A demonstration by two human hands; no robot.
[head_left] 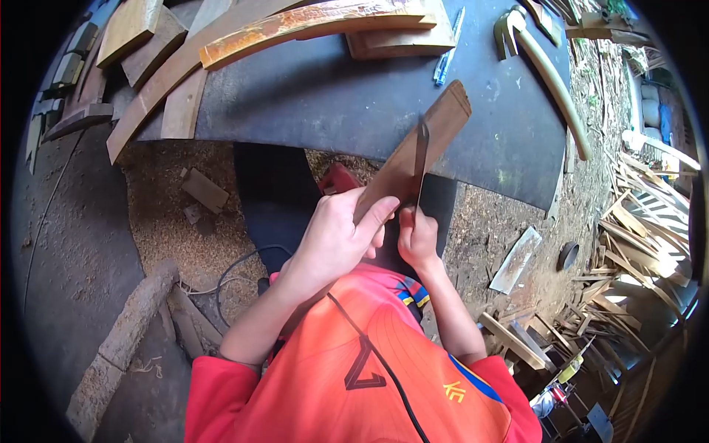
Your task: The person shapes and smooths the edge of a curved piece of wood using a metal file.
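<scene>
A flat wooden board (437,131) slants up and away from my body, its far end over the dark tabletop. My left hand (342,229) is closed around its near part, the thumb pressed on the upper face. My right hand (419,238) is closed on the handle of a knife (422,159) with a thin dark blade. The blade points away from me and lies along the board's right side, seen nearly edge-on. My fist hides the handle. Both hands are close together in front of my orange shirt.
On the dark table (295,96) lie a long curved wood piece (310,23), a blue pen (450,48) and a hammer (550,81). Wood blocks (133,29) are stacked at upper left. A log (122,340) stands lower left; scrap wood (635,236) is piled right.
</scene>
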